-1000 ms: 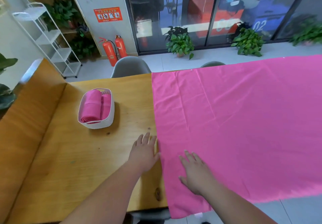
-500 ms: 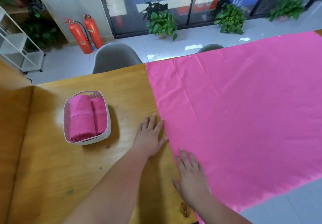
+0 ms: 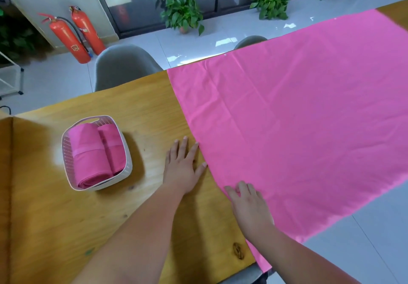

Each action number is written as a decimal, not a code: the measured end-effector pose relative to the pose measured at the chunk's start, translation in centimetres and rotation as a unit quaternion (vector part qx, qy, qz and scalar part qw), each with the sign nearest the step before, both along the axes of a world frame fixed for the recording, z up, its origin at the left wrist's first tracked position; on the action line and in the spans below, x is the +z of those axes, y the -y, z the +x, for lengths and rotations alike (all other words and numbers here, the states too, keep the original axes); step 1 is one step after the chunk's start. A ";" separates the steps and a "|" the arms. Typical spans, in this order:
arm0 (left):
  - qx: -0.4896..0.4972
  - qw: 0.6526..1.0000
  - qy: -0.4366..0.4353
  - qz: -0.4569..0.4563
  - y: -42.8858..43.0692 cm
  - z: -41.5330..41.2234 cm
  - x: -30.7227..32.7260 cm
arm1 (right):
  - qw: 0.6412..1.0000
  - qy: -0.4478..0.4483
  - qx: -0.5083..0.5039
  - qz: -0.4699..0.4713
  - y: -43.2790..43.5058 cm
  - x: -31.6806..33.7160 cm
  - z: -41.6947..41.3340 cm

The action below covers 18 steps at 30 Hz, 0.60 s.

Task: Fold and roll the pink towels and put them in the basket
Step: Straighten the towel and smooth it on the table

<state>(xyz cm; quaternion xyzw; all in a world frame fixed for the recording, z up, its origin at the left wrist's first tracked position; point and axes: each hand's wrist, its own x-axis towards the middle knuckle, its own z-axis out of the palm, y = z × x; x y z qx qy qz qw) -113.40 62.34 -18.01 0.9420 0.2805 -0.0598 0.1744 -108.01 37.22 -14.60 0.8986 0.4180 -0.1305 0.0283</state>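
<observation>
**Both hands are working at the left edge of the spread towel**

You are laying your left hand (image 3: 184,166) flat on the wooden table (image 3: 132,111), palm down with the fingers straight and slightly spread. It is gripping nothing. Its forefinger and thumb are touching the left edge of the big pink towel (image 3: 298,129).

You are resting your right hand (image 3: 249,206) on that same edge, nearer to you. Its fingertips are bending down into the cloth. You cannot tell from this view whether they are pinching the fabric or only pressing on it.

The towel is lying open and nearly flat over the right part of the table, with a few soft creases running across it. Its near side is hanging past the table's edge, above the floor.

The white basket (image 3: 127,169) is sitting on the table to the left of your left hand, apart from it and from the spread towel. It is holding two rolled pink towels side by side, a larger roll (image 3: 88,155) on the left and a slimmer roll (image 3: 112,147) on the right.

Beyond the far edge of the table a grey chair (image 3: 123,65) is standing. Two red fire extinguishers (image 3: 66,38) are standing by the wall, and potted plants (image 3: 181,12) are lining the glass front
</observation>
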 end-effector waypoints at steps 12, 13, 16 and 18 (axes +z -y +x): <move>0.211 0.948 0.138 -0.196 0.3 7.4 4.1 | 0.992 -0.023 -0.070 0.105 0.6 4.3 1.4; 0.226 0.932 0.146 -0.244 0.0 8.5 4.5 | 0.990 -0.022 -0.078 0.111 0.7 4.6 1.6; 0.245 0.910 0.158 -0.296 -1.1 11.3 5.6 | 0.984 -0.014 -0.093 0.154 1.0 5.5 2.2; 0.248 0.910 0.154 -0.294 -1.7 12.4 6.1 | 0.980 -0.026 -0.098 0.174 1.2 6.4 2.6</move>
